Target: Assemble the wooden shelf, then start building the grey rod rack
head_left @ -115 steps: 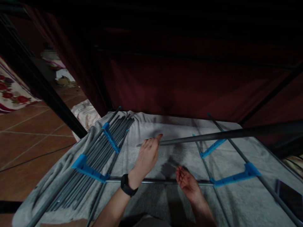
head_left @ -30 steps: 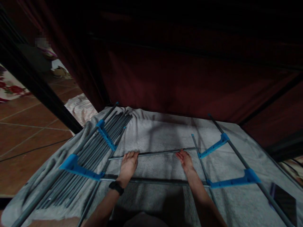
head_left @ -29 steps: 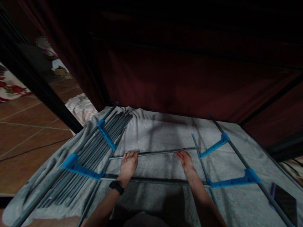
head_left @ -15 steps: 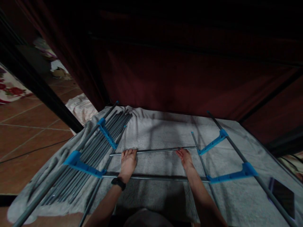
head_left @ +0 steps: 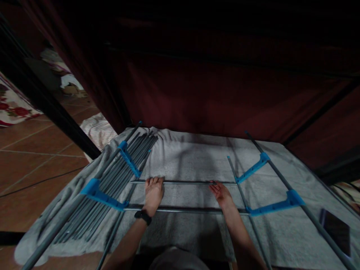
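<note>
A thin grey metal tube (head_left: 185,182) lies crosswise between the two sides of a frame of tubes and blue plastic brackets. My left hand (head_left: 153,193), a dark band at its wrist, is closed over the tube near its left end. My right hand (head_left: 221,194), turned partly palm up, holds the same tube near its right end with its fingertips. That end meets the right rear blue bracket (head_left: 251,169); whether it is inside cannot be seen. The left end is close by the left rear bracket (head_left: 129,159). Nearer me, another crossbar (head_left: 188,211) joins the front brackets.
Several loose grey tubes (head_left: 112,191) lie side by side under the frame's left part. A grey blanket (head_left: 194,155) covers the surface beneath. A dark phone-like device (head_left: 335,230) lies at the right. Behind stands a dark red cloth panel (head_left: 202,101).
The tube's right end has come toward me and right, to the right rear bracket, so the tube now lies nearly level across the view. My right hand has moved with it.
</note>
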